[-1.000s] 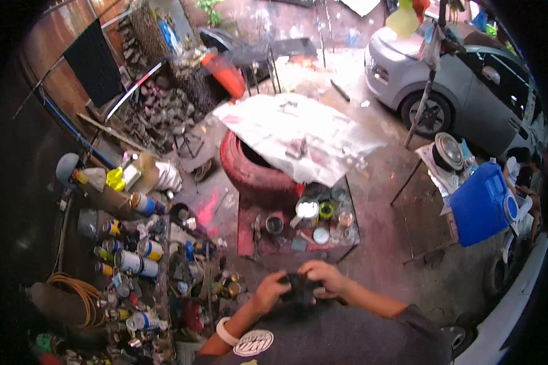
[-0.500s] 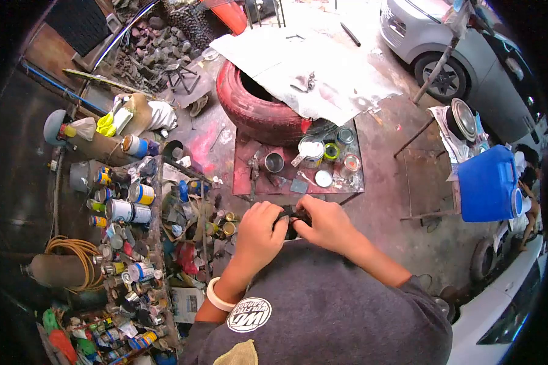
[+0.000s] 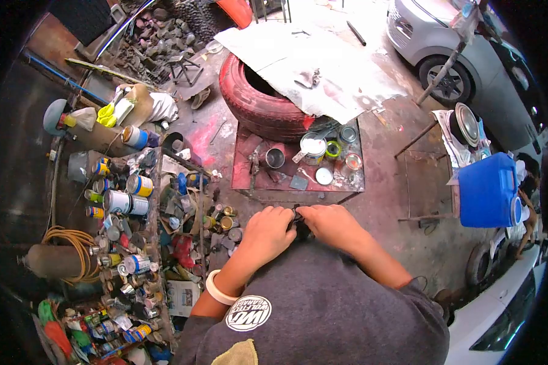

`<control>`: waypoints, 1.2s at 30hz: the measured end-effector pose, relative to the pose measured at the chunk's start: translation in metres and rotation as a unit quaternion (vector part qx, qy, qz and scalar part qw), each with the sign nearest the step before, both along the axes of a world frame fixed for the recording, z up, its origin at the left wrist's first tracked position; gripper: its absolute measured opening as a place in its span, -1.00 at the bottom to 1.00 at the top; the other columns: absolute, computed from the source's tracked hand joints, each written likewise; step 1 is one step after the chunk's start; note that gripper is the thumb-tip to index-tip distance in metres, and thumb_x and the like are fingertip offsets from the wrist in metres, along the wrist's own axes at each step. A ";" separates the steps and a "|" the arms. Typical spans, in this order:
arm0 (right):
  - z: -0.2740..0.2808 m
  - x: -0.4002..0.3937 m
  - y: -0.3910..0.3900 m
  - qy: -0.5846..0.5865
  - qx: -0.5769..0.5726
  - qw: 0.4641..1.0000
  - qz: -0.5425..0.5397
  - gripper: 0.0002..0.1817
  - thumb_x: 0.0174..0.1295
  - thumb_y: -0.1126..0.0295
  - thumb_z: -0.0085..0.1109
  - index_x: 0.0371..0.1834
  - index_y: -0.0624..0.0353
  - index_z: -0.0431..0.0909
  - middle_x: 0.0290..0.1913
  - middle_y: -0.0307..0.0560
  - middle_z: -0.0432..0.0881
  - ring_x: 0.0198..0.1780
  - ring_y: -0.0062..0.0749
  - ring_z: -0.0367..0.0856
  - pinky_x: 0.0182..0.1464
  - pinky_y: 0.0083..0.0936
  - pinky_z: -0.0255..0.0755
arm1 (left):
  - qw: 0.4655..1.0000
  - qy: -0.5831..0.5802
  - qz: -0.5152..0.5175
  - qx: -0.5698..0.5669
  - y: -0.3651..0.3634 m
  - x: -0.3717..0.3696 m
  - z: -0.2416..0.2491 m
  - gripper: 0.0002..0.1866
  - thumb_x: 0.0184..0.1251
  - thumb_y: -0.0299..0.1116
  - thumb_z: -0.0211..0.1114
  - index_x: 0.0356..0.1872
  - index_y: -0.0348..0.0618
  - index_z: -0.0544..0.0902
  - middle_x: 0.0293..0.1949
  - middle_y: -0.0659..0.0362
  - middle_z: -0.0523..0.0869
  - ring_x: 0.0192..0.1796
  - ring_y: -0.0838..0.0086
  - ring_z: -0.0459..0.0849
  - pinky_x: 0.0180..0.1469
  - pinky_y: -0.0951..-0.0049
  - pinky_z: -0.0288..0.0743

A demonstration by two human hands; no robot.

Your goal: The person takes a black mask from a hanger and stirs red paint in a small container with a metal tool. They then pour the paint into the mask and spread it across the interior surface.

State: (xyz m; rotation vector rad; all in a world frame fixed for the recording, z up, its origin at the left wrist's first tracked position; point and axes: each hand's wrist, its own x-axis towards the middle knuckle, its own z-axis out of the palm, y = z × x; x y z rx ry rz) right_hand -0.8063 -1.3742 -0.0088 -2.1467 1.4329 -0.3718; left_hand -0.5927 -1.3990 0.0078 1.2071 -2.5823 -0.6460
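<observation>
My left hand (image 3: 268, 232) and my right hand (image 3: 333, 225) meet close in front of my dark shirt, short of the work table (image 3: 341, 180). Both are closed, thumbs and fingers bent around a small black thing (image 3: 296, 213). Most of it is hidden by the fingers, and its kind cannot be made out. On the table beyond are an opened can of white paint (image 3: 312, 145), an empty metal cup (image 3: 275, 158), a white lid (image 3: 324, 176) and a small grey square (image 3: 298, 182). Neither hand touches these.
A red-stained tire (image 3: 259, 109) lies at the table's back under a white sheet (image 3: 323, 61). Left of me, a shelf is crowded with paint cans (image 3: 140, 185). To the right stand a blue jerrycan (image 3: 487, 188) on a small table and a silver car (image 3: 463, 48).
My hands have drawn closer together, and less of the black thing shows between them. The view has shifted slightly; the things on the table have stayed put.
</observation>
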 end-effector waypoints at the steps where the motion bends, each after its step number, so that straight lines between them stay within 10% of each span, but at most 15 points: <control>1: 0.002 0.001 0.000 0.003 0.013 1.000 0.000 -0.72 0.42 0.35 0.20 0.13 0.12 0.68 -0.11 0.14 0.81 -0.09 0.09 0.80 -0.12 -0.03 0.67 | 1.000 0.007 -0.006 0.018 -0.001 -0.001 -0.003 -0.81 0.37 -0.32 0.37 -0.15 -0.21 0.63 -0.19 -0.01 0.75 -0.05 0.03 0.70 -0.02 0.03 0.54; 5: -0.018 -0.007 0.004 -0.206 0.040 0.977 -0.033 -0.75 0.50 0.30 0.19 0.09 0.16 0.68 -0.21 -0.01 0.81 -0.16 -0.18 0.81 -0.15 -0.22 0.64 | 0.977 0.155 -0.047 0.139 -0.005 0.007 -0.016 -0.81 0.48 -0.38 0.30 -0.06 -0.31 0.63 -0.10 -0.02 0.73 0.02 0.10 0.72 0.07 0.14 0.56; 10: 0.000 -0.009 0.003 -0.514 0.246 0.808 -0.154 -0.66 0.56 0.35 0.20 0.31 0.17 0.67 -0.20 -0.29 0.74 -0.14 -0.64 0.60 -0.11 -0.60 0.50 | 0.846 0.368 0.070 0.379 0.008 0.008 -0.022 -0.78 0.64 -0.42 0.22 0.12 -0.34 0.64 -0.08 0.10 0.68 0.00 0.35 0.66 0.11 0.33 0.52; 14: 0.013 0.004 0.005 -0.330 0.092 0.926 -0.160 -0.54 0.44 0.58 0.26 0.40 0.19 0.60 -0.17 -0.13 0.73 -0.22 -0.56 0.66 -0.17 -0.49 0.54 | 0.903 0.327 0.194 0.200 -0.004 0.001 -0.039 -0.78 0.69 -0.44 0.17 0.16 -0.30 0.65 -0.05 0.18 0.69 0.01 0.51 0.63 0.12 0.44 0.51; 17: -0.006 0.008 0.006 -0.296 -0.076 0.943 -0.131 -0.58 0.41 0.53 0.24 0.33 0.08 0.63 -0.10 0.08 0.75 -0.23 0.01 0.78 -0.16 -0.25 0.64 | 0.797 0.460 0.229 0.317 -0.006 0.001 -0.036 -0.75 0.74 -0.40 0.09 0.18 -0.14 0.71 -0.10 0.29 0.70 -0.12 0.68 0.61 -0.04 0.59 0.50; 28: -0.035 0.010 0.004 -0.176 -0.107 0.978 -0.040 -0.72 0.30 0.54 0.24 0.07 0.11 0.66 -0.14 0.05 0.62 -0.13 0.05 0.74 -0.13 -0.09 0.61 | 0.510 0.673 0.312 0.435 -0.001 0.018 -0.046 -0.76 0.76 -0.36 -0.01 0.18 -0.12 0.61 0.08 0.02 0.78 0.09 0.19 0.81 0.16 0.08 0.75; 36: -0.040 -0.021 -0.005 -0.502 0.233 0.822 -0.136 -0.56 0.42 0.49 0.18 0.37 0.19 0.60 0.17 -0.12 0.64 0.08 -0.44 0.70 0.16 -0.41 0.57 | 0.678 0.606 0.331 0.250 -0.005 0.038 -0.047 -0.77 0.76 -0.44 -0.01 0.21 -0.17 0.56 0.06 -0.06 0.77 0.06 0.20 0.84 0.09 0.19 0.79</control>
